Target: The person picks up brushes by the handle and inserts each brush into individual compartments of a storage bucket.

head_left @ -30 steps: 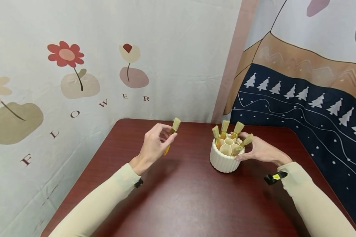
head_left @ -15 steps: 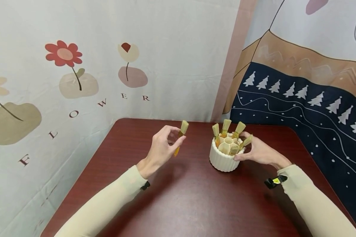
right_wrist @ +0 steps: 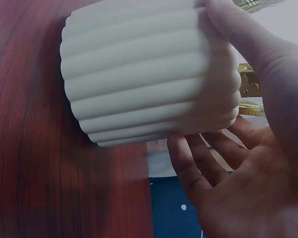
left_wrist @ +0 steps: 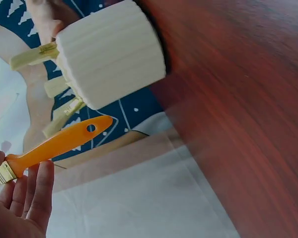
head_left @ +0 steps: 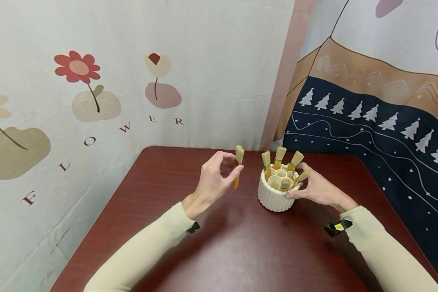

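Note:
My left hand (head_left: 213, 178) pinches a paintbrush (left_wrist: 64, 141) by its metal band, between thumb and fingers. The brush is upright, pale bristles up and orange handle down, above the table and left of the holder. My right hand (head_left: 321, 186) grips the right side of a white ribbed brush holder (head_left: 276, 198), thumb on the near side and fingers behind, as the right wrist view (right_wrist: 149, 74) also shows. Several paintbrushes (head_left: 280, 156) stand bristles up in the holder's outer compartments. The front left compartment (head_left: 275, 182) and the round middle one hold no brush.
A dark red wooden table (head_left: 219, 251) lies under both hands. Behind it hangs a pale cloth (head_left: 219, 73) printed with flowers and letters. A dark blue cloth (head_left: 350, 134) with white trees hangs along the right side.
My left hand has moved right with the paintbrush, closer to the holder, and the brush has become more upright. The holder has turned slightly under my right hand, its brushes shifting round.

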A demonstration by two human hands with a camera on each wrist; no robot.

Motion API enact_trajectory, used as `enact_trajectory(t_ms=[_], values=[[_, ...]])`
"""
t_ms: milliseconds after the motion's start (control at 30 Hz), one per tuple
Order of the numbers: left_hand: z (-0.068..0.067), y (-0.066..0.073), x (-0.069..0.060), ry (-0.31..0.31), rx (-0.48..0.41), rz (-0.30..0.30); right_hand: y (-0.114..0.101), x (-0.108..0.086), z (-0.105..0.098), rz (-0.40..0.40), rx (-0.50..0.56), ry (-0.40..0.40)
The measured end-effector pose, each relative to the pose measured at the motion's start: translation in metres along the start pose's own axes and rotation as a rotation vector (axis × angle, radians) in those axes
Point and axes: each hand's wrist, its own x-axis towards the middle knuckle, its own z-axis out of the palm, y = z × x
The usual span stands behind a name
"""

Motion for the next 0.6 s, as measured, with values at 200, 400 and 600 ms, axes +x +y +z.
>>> enact_trajectory(t_ms=[200,400,600], values=[[0.010,0.006,0.005,0.014,-0.036,0.034,-0.005,-0.001,0.001,-0.011,0.013,0.005],[0.017,0.010,0.007,0.031,-0.052,0.064,-0.005,-0.001,0.000,-0.015,0.003,0.011],[0.022,0.014,0.007,0.032,-0.111,0.100,-0.003,-0.001,0.002,-0.009,0.009,0.012]])
